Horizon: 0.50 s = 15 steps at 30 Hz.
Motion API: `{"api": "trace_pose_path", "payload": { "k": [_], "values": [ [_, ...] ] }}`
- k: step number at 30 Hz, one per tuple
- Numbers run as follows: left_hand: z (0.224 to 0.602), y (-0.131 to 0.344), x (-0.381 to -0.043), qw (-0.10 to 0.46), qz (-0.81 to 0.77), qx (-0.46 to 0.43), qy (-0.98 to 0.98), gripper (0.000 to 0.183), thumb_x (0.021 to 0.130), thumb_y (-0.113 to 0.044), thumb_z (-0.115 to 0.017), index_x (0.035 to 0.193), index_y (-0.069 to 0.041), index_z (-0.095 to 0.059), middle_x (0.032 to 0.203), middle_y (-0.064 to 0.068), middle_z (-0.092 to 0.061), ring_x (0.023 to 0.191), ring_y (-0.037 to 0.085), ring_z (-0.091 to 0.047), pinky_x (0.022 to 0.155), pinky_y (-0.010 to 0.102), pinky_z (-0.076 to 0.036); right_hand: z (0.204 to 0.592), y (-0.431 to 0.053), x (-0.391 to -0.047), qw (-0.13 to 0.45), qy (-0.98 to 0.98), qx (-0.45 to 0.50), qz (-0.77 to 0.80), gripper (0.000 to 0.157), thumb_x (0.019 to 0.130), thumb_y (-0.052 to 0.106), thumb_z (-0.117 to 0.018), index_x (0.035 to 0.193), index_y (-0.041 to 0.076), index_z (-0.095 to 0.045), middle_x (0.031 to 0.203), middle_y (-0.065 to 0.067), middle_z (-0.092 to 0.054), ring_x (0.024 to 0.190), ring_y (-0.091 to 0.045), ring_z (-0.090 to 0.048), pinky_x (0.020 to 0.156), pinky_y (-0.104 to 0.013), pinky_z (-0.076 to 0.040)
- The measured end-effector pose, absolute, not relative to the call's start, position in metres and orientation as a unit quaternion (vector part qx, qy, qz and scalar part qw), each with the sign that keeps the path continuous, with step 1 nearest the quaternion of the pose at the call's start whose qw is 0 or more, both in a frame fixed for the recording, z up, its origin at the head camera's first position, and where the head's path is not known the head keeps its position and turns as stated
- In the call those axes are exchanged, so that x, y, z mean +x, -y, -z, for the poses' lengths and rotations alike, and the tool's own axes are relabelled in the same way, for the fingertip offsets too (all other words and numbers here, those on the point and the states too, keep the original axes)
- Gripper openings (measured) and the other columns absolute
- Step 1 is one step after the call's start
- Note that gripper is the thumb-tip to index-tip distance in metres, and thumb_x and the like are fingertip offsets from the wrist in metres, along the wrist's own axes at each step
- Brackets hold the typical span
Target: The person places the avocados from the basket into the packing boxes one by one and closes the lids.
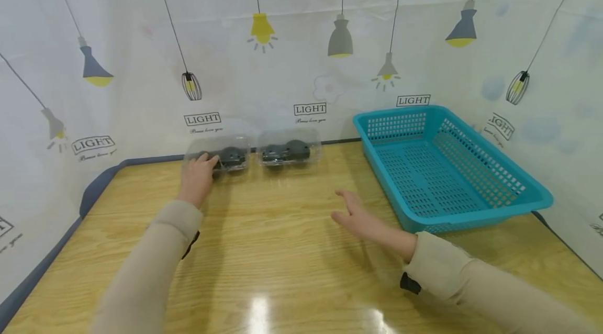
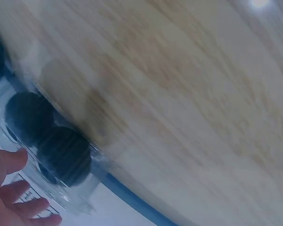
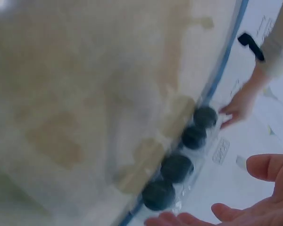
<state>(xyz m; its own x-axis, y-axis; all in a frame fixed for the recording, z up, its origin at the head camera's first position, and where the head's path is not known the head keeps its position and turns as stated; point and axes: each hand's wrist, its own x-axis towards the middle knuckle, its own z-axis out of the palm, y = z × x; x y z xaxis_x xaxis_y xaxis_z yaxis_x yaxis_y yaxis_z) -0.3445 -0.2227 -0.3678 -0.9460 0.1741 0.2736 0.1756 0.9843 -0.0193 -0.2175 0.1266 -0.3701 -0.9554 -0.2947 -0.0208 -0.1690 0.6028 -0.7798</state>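
Two clear plastic boxes stand side by side at the table's back edge. The left box [image 1: 242, 141] and the right box [image 1: 289, 135] each hold two dark round things [image 2: 66, 155], dark green in the wrist views; their kind cannot be told. My left hand [image 1: 197, 179] is at the left end of the left box, fingers reaching over it. In the left wrist view its fingers spread loosely beside the box wall, not curled round it. My right hand [image 1: 360, 219] hovers over the table with thumb and fingers apart, holding nothing, left of the turquoise basket [image 1: 383, 182].
The turquoise basket has perforated walls and stands on the right of the wooden table [image 1: 264, 250]. A white cloth backdrop [image 1: 292, 62] printed with lamps rises right behind the boxes and around both sides.
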Motion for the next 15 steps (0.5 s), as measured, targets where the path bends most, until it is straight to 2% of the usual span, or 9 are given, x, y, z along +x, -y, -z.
{"api": "trace_pose_path", "payload": {
  "k": [3, 6, 7, 10, 15],
  "values": [
    [0.368, 0.215, -0.34, 0.129, 0.031, -0.094, 0.987, 0.05, 0.093, -0.011, -0.053, 0.14, -0.003, -0.036, 0.136, 0.028, -0.038, 0.115, 0.051, -0.04, 0.093, 0.064, -0.033, 0.367, -0.122, -0.234, 0.005, -0.914, -0.135, 0.382, 0.058, 0.093, 0.018, -0.048, 0.138, -0.01, -0.025, 0.14, -0.031, -0.027, 0.129, -0.045, -0.025, 0.105, -0.057, -0.023],
    [0.37, 0.197, -0.333, 0.096, 0.078, -0.091, 0.988, 0.068, 0.093, -0.028, -0.054, 0.146, -0.006, -0.018, 0.144, 0.028, -0.024, 0.125, 0.053, -0.026, 0.096, 0.068, -0.024, 0.366, -0.116, -0.248, -0.019, -0.936, -0.117, 0.331, 0.063, 0.093, 0.029, -0.051, 0.139, -0.006, -0.026, 0.143, -0.029, -0.025, 0.13, -0.045, -0.024, 0.105, -0.058, -0.021],
    [0.37, 0.191, -0.329, 0.08, 0.102, -0.089, 0.988, 0.072, 0.093, -0.033, -0.053, 0.147, -0.007, -0.013, 0.146, 0.028, -0.019, 0.128, 0.054, -0.018, 0.097, 0.07, -0.02, 0.366, -0.113, -0.251, -0.016, -0.942, -0.111, 0.315, 0.066, 0.092, 0.032, -0.051, 0.141, -0.004, -0.024, 0.144, -0.029, -0.022, 0.132, -0.045, -0.021, 0.106, -0.058, -0.019],
    [0.371, 0.171, -0.318, 0.037, 0.133, -0.085, 0.987, 0.08, 0.091, -0.046, -0.049, 0.148, -0.01, -0.006, 0.15, 0.025, -0.008, 0.131, 0.053, -0.01, 0.099, 0.07, -0.014, 0.366, -0.105, -0.26, -0.006, -0.96, -0.097, 0.262, 0.074, 0.091, 0.043, -0.051, 0.144, 0.002, -0.021, 0.148, -0.026, -0.013, 0.134, -0.046, -0.013, 0.108, -0.058, -0.014],
    [0.372, 0.151, -0.299, 0.0, 0.145, -0.089, 0.985, 0.086, 0.089, -0.056, -0.044, 0.148, -0.009, -0.003, 0.151, 0.025, 0.0, 0.132, 0.053, 0.001, 0.101, 0.07, -0.003, 0.371, -0.095, -0.273, 0.006, -0.972, -0.1, 0.214, 0.084, 0.086, 0.056, -0.051, 0.147, 0.01, -0.016, 0.152, -0.02, -0.004, 0.137, -0.044, 0.001, 0.108, -0.059, 0.0]
  ]
}}
